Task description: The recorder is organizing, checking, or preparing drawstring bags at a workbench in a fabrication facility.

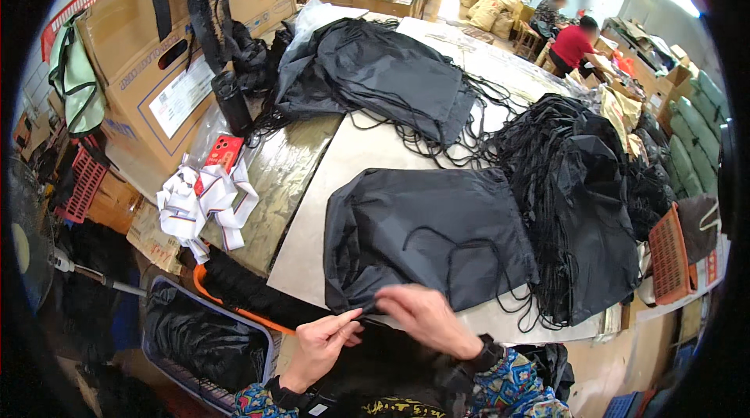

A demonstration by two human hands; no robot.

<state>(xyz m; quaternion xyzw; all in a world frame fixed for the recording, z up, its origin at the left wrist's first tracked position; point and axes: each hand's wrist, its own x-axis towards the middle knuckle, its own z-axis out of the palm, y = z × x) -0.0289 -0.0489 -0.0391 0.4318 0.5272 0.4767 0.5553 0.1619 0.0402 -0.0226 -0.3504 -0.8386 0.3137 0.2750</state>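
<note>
Left hand [324, 345] pinches the near corner of a black drawstring bag [422, 199]

Thumb and fingers of the left hand are pressed together on dark material at that corner. Just to its right, the right hand [426, 318] reaches over with curled fingers close to the same spot; it is blurred, so whether it grips the fabric cannot be told. The bag lies flat just beyond both hands on a pale board [301, 258], a loose cord [457, 241] across its top. Right of the right hand hangs a heap of corded black bags [582, 199]; farther ahead of both hands lie more black bags [391, 74]. Beyond the left hand, leftward, white ribbon [207, 203] lies bunched.
</note>
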